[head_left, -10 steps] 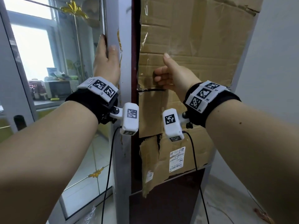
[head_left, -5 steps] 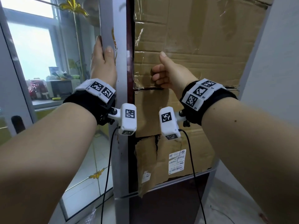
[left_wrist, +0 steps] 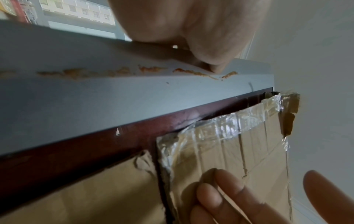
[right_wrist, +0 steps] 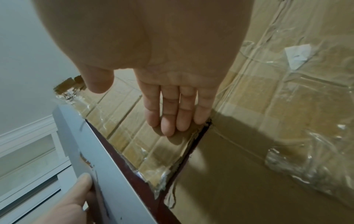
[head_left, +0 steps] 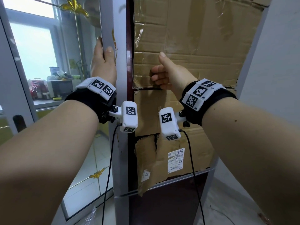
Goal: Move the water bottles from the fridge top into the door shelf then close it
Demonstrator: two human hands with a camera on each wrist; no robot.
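At the fridge door [head_left: 120, 143]: both hands on it, bottles out of view.
Left hand [head_left: 103, 65], 10 o'clock, grips the grey door edge; right hand [head_left: 168, 77], 2 o'clock, fingers flat on cardboard [head_left: 203, 54], holding nothing.

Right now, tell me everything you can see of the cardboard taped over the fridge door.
The cardboard is brown corrugated sheet, in several pieces fixed with glossy clear tape, covering most of the dark red door front. It is creased, torn near the lower left, with a ragged top corner and a dark horizontal gap across the middle. A white shipping label sits low on it. The right hand touches it just above that gap, fingers against the sheet, thumb up. The left hand holds the grey side edge beside it, not the cardboard.
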